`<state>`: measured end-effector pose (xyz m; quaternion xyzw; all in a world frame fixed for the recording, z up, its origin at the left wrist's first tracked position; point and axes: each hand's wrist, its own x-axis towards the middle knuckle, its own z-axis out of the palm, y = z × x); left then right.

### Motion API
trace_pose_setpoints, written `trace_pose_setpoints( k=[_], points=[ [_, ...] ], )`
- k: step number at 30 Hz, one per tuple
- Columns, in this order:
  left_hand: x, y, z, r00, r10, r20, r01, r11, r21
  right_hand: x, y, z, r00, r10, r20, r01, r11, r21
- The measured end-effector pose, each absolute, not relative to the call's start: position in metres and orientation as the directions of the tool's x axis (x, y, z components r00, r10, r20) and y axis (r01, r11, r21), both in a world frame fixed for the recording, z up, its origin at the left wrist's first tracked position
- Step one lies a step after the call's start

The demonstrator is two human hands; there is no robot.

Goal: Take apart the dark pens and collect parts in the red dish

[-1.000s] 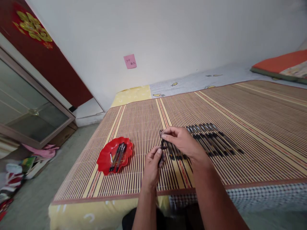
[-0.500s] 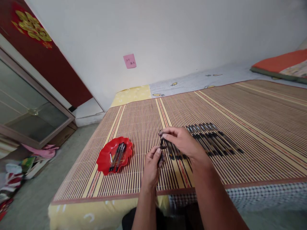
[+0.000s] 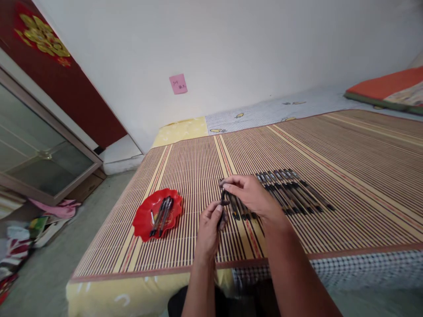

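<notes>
Between my two hands a dark pen (image 3: 223, 196) stands nearly upright over the striped mat (image 3: 191, 176). My left hand (image 3: 210, 220) pinches its lower part, with the thumb on the near side. At the pen's upper end, the thumb and fingers of my right hand (image 3: 246, 190) are closed; stained fingertips partly hide it. Beside and partly behind my right hand lies a row of black pens (image 3: 294, 191), side by side on the mat. To the left, a red scalloped plate (image 3: 140, 218) holds a few dark pens (image 3: 161, 216) and a small white stick (image 3: 152, 217).
The mat covers a bed with a yellow sheet (image 3: 109, 295) at its front left edge. A folded orange quilt (image 3: 380, 86) lies at the far right. A pink note (image 3: 178, 83) is on the wall. Left of the bed are a glass-panelled cabinet (image 3: 46, 154) and cloths on the floor.
Both hands stay in nearly the same place on the pen, with only a slight shift of the right fingers. The camera view has moved very slightly.
</notes>
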<state>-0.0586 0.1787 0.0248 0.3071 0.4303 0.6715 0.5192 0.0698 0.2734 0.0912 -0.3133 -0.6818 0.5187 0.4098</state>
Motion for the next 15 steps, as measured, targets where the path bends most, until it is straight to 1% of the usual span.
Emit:
trace_pose_setpoints(
  k=[3,9,11,13,15],
  points=[
    [-0.059,0.178,0.027,-0.257,0.965,-0.056,-0.441,-0.066,0.895,0.069,0.275,0.088,-0.452,0.857,0.246,0.029,0.290,-0.957],
    [-0.057,0.178,0.033,-0.251,0.967,-0.033,-0.369,-0.063,0.927,0.066,0.278,0.083,-0.422,0.870,0.257,0.045,0.303,-0.952],
    [-0.058,0.179,0.034,-0.294,0.955,-0.031,-0.381,-0.087,0.920,0.065,0.279,0.081,-0.408,0.877,0.254,0.037,0.293,-0.955],
    [-0.061,0.181,0.032,-0.387,0.921,-0.042,-0.400,-0.127,0.908,0.064,0.283,0.076,-0.352,0.902,0.249,0.040,0.280,-0.959],
    [-0.065,0.183,0.030,-0.498,0.864,-0.071,-0.415,-0.166,0.895,0.062,0.287,0.069,-0.271,0.927,0.260,0.147,0.307,-0.940]
  ],
)
